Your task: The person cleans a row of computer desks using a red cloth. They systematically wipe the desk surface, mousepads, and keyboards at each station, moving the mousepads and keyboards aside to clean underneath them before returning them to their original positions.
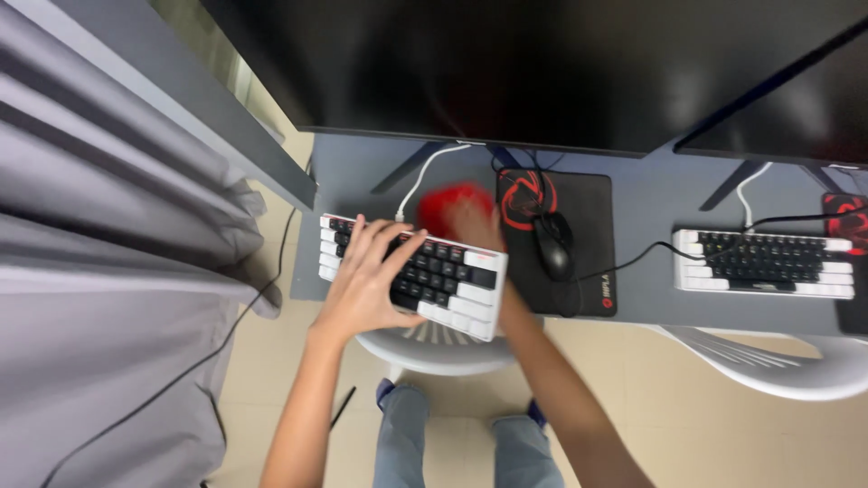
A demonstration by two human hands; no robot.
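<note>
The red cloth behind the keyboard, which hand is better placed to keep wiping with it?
Right. The right hand is already on the red cloth behind the keyboard, while the left hand lies spread across the keys, likely steadying it.

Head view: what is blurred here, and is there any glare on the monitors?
Head view: the right hand and the red cloth it holds behind the keyboard are smeared by motion; the left hand on the keys is fairly sharp; the dark monitor shows only faint soft reflections, no harsh glare.
</note>
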